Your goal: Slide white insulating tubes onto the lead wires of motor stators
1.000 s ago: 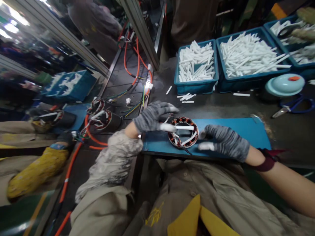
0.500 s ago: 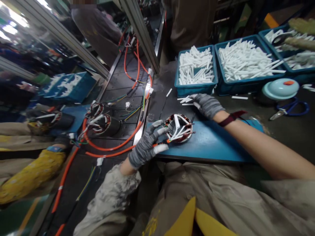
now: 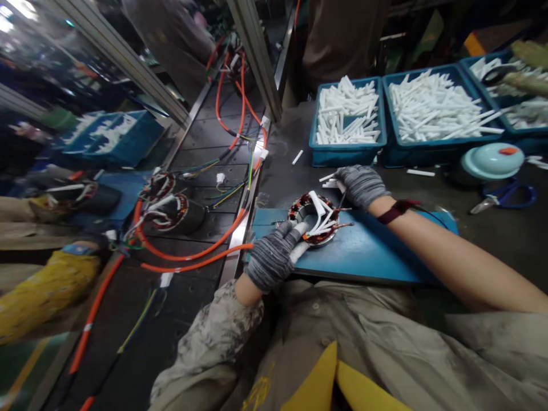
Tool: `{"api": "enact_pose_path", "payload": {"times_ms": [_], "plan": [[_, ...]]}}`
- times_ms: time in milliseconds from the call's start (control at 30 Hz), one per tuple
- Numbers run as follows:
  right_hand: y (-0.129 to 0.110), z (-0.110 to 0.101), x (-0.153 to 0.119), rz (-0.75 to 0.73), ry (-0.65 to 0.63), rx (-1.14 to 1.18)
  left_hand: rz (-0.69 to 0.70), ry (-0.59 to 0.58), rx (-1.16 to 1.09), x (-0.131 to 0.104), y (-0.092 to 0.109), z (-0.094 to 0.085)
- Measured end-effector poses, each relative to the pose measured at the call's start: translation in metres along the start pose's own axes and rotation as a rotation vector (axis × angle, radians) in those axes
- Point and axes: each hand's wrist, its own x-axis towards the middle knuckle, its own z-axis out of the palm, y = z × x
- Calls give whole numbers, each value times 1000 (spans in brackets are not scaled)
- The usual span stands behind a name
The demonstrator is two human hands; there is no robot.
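Observation:
A motor stator (image 3: 314, 220) with copper windings and white sleeved leads rests on a blue mat (image 3: 363, 245) before me. My left hand (image 3: 276, 254), in a grey striped glove with white fingertips, is closed at the stator's lower left side. An orange cable (image 3: 214, 261) runs into this hand, and a bit of orange shows by the fingertips. Beyond the stator, my right hand (image 3: 362, 185), gloved alike, has its fingers bent down on a few short white tubes (image 3: 329, 181). Its fingertips are partly hidden.
Blue bins of white tubes (image 3: 349, 111) line the back right. A light-blue lidded container (image 3: 492, 162) and blue-handled scissors (image 3: 499, 197) lie right. On the left, a conveyor (image 3: 192, 257) carries stators (image 3: 177, 211) and orange cables; a co-worker's yellow sleeve (image 3: 51, 297) is beside it.
My left hand has moved right to the stator's edge, and its spread fingers have closed. My right hand stays by the loose white tubes, its fingers drawn in. The view has shifted slightly.

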Motion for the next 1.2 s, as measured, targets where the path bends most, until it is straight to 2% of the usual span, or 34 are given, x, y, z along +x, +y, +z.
{"api": "enact_pose_path", "payload": {"times_ms": [67,167,233,300,400,500,600,767,900,967,1100,1133,1200], "plan": [[1,-8,-25,39,89,165,25,43,-56,1,0,2],[1,-16,-69,102,270,689,85,87,-132,0,-2,2],[0,-17,-92,125,249,952,114,85,-157,-1,-4,1],[0,-15,-104,153,180,1050,126,78,-165,-1,-5,0],[2,-10,-104,144,145,1095,142,91,-165,-1,-7,-3],[2,-10,-93,33,79,1141,185,106,-139,1,-8,-4],[-5,-17,-82,-98,-44,1073,201,97,-71,3,-7,-2],[-10,-27,-67,-247,-159,892,225,-13,-43,14,-3,-7],[6,-15,-70,-211,-358,1081,237,-142,75,29,2,-17],[11,-5,-77,-182,-308,1155,268,-161,145,35,4,-20],[11,2,-87,-195,47,1008,285,-130,191,38,6,-20],[10,0,-88,-200,81,960,279,-124,190,37,6,-19],[5,-6,-85,-208,16,931,277,-104,192,35,6,-17]]}}
